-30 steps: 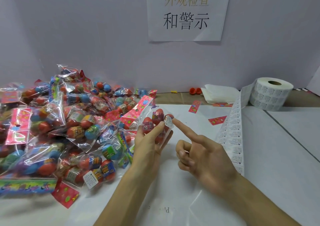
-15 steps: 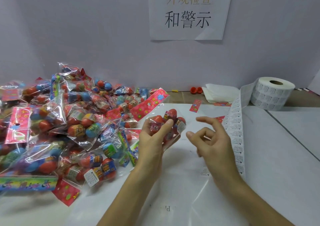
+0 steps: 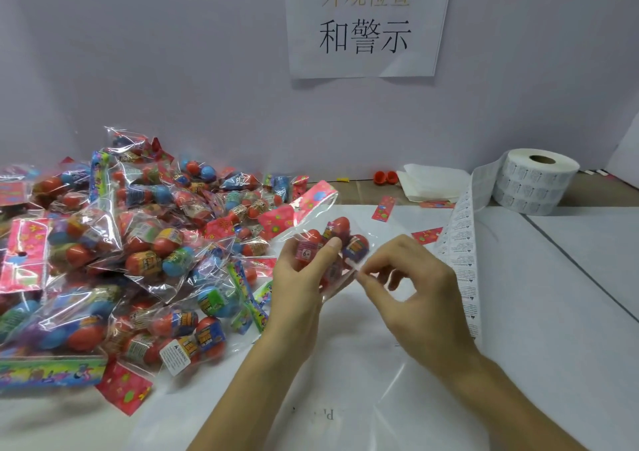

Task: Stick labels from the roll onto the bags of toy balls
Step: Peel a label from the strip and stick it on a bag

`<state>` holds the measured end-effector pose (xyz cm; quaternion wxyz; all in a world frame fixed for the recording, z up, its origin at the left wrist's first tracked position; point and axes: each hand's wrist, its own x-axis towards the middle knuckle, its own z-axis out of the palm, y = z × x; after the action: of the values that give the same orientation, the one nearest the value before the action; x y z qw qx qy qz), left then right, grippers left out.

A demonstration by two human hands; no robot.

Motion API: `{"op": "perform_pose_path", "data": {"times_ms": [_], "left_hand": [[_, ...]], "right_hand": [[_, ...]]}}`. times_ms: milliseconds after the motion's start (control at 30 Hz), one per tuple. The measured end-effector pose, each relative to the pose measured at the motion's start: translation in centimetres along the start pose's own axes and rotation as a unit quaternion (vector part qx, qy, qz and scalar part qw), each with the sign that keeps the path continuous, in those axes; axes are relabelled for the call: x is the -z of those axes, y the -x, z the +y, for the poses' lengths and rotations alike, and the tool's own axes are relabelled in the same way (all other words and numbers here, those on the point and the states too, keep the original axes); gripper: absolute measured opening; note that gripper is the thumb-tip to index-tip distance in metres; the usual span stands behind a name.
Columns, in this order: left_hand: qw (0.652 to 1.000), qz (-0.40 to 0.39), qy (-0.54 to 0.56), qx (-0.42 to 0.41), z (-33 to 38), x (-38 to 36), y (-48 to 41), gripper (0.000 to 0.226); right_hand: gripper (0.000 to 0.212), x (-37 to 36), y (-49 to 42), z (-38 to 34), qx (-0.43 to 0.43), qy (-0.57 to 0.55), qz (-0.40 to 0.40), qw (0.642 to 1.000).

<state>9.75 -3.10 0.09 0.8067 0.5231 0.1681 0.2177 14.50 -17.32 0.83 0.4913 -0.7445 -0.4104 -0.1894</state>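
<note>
Centre frame, the left hand (image 3: 301,288) has its grip curled round 1 bag (image 3: 340,229) of toy balls, thumb across its front. Just right, the right hand (image 3: 415,295) pinches the bag's clear lower edge between thumb and forefinger. The label roll (image 3: 536,184) sits upper right on the table (image 3: 553,312); a pile of bags (image 3: 121,243) fills the left

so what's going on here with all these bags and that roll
A person is labelling toy balls packed in clear bags. The left hand holds one bag up over the table, and the right hand pinches its near edge; whether a label sits under the fingertips is unclear. The label roll stands far right, its strip trailing down the table. A pile of bags lies on the left.
</note>
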Motion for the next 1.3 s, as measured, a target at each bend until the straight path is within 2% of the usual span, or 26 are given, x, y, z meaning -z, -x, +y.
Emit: {"op": "perform_pose_path", "data": {"times_ms": [100, 233, 333, 567, 733, 867, 1133, 1300], "left_hand": [[0.999, 0.012, 0.049, 0.018, 0.2, 0.5, -0.3, 0.041], [0.998, -0.005, 0.055, 0.032, 0.3, 0.4, -0.2, 0.044], [0.998, -0.02, 0.047, 0.042, 0.1, 0.1, -0.1, 0.046], [0.998, -0.031, 0.023, 0.053, -0.2, -0.5, 0.3, 0.049], [0.998, -0.021, 0.008, 0.053, -0.2, -0.8, 0.5, 0.069], [0.998, -0.019, 0.003, 0.053, -0.2, -1.0, 0.6, 0.076], [0.998, -0.026, -0.01, 0.05, -0.2, -1.1, 0.7, 0.082], [0.998, -0.038, -0.014, 0.043, -0.3, -1.1, 0.8, 0.076]], "right_hand": [[0.017, -0.3, 0.3, -0.3, 0.022, -0.043, -0.029, 0.998], [0.016, 0.0, 0.0, -0.2, -0.096, -0.159, 0.013, 0.983], [0.019, 0.5, -0.4, 0.3, -0.151, -0.182, 0.047, 0.97], [0.022, 0.2, -0.3, 0.6, -0.185, -0.177, 0.067, 0.964], [0.022, 0.0, -0.1, 0.7, -0.184, -0.148, 0.072, 0.969], [0.022, 0.0, -0.1, 0.9, -0.182, -0.142, 0.082, 0.969], [0.022, 0.0, -0.1, 1.0, -0.184, -0.136, 0.086, 0.97], [0.021, -0.1, -0.1, 1.1, -0.187, -0.12, 0.095, 0.97]]}}
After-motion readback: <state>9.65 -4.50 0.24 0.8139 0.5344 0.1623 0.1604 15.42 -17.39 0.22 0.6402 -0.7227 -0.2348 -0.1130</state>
